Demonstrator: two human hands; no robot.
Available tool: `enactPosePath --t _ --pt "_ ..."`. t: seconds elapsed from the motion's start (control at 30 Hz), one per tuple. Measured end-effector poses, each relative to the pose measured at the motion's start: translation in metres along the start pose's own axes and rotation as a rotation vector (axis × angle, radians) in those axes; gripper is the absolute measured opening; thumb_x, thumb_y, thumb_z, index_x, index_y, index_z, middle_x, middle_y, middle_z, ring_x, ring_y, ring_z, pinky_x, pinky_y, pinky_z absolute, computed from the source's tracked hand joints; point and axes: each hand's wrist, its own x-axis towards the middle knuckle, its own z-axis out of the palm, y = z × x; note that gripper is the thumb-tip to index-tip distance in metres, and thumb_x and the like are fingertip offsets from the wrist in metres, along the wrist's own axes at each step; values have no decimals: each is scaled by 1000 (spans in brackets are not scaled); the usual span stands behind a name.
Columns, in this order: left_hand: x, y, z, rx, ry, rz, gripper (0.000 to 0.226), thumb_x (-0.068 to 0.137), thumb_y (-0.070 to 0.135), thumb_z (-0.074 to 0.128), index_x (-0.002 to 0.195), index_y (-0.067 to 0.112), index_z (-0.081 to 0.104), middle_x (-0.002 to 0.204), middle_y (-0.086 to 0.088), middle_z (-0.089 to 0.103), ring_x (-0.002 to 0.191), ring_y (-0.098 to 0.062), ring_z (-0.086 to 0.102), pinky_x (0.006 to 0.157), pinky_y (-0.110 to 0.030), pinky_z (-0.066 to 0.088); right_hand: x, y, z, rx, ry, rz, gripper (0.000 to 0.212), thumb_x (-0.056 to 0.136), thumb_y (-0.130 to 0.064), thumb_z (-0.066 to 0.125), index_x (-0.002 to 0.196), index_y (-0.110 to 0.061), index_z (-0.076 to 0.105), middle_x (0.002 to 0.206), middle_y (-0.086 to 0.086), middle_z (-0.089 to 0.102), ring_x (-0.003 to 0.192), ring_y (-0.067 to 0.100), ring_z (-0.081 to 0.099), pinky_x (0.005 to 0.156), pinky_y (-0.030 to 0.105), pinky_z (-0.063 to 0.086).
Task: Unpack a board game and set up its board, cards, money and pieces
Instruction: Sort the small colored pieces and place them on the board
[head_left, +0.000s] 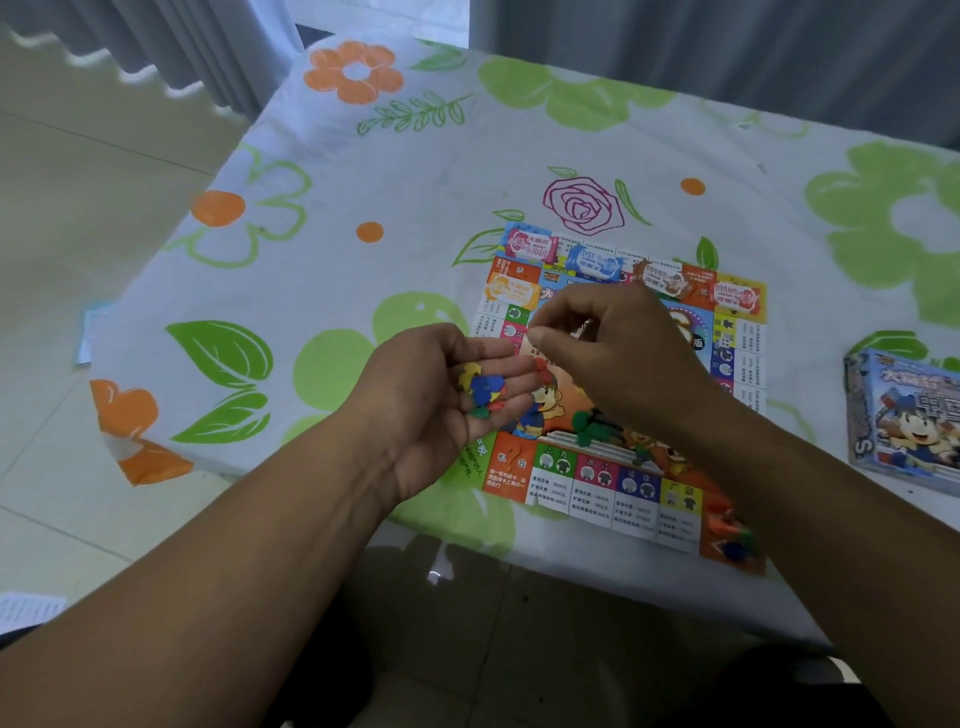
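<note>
Floral-cloth table (395, 218); floor (104, 171) left, curtain (182, 47) behind. Board (602, 483) at near edge, open cloth beyond. Left grip (431, 395) spread, cupping pieces (483, 387); right grip (613, 353) pinched, contents unclear.

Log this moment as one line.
left hand: palm up, carries coloured pieces | right hand: curled above them, grip unclear | board: laid flat, money on far edge

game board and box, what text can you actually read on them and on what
"机会": orange corner square of the game board, near side.
"版": black disc right of the board's centre picture.
"大富翁": pink banknote on the far edge.
"S": near left corner of the game box.
Price tables, other banknotes, box title: too small or blurred.
</note>
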Motion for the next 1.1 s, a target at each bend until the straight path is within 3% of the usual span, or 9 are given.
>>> enactPosePath --t 0.1,0.27,0.37,0.47,0.57,0.8,0.97,1.1 --pt "1 -2 5 -22 -31 5 35 89 6 34 101 -4 65 99 -20 72 80 -26 71 80 -39 60 -12 -15 -4 74 -122 -45 4 87 -23 75 88 -19 75 69 -9 66 56 0 57 56 13 39" --pt "2 -6 18 -13 -72 -3 33 87 4 33 84 -3 65 78 -18 68 53 -21 64 64 -29 52 -24 -9 -4 -47 -185 -104 20 79 -29 82 95 -23 73 83 -11 59 72 -1 58 63 13 41" --pt "4 -7 20 -27 -117 -25 31 88 3 34 86 -4 64 81 -20 67 64 -25 64 68 -30 48 -27 -7 -8 -39 -191 -96 22 79 -28 82 98 -23 72 87 -8 60 77 4 61 68 21 48" --pt "6 -10 22 -59 -138 -47 29 90 2 35 86 -5 62 81 -20 68 63 -24 69 61 -30 59 -28 -5 -9 -65 -166 -97 15 82 -26 80 94 -24 72 84 -9 61 74 4 60 68 27 51" --pt "7 -12 24 -57 -135 -51 28 89 2 36 84 -5 62 87 -22 67 63 -24 70 66 -34 62 -29 -3 -10 -93 -151 -103 9 85 -25 76 92 -26 71 83 -10 62 73 4 60 68 31 53" --pt "10 -13 26 -60 -130 -62 31 89 2 35 87 -6 65 97 -26 69 72 -26 72 78 -39 62 -29 -3 -12 -82 -118 -75 3 87 -19 73 85 -21 71 71 -14 62 66 -2 58 58 11 42" --pt "9 -12 26 -63 -125 -61 32 91 2 34 88 -5 65 101 -26 70 82 -29 72 76 -39 62 -28 -2 -14 5 -132 -39 3 90 -16 71 88 -16 73 73 -9 65 61 -2 58 56 13 42" --pt "9 -11 25 -82 -105 -58 31 92 2 35 84 -3 65 88 -21 69 77 -26 70 78 -41 62 -26 -3 -16 105 -115 24 5 93 -15 68 90 -14 72 79 -4 69 62 1 61 57 14 45"
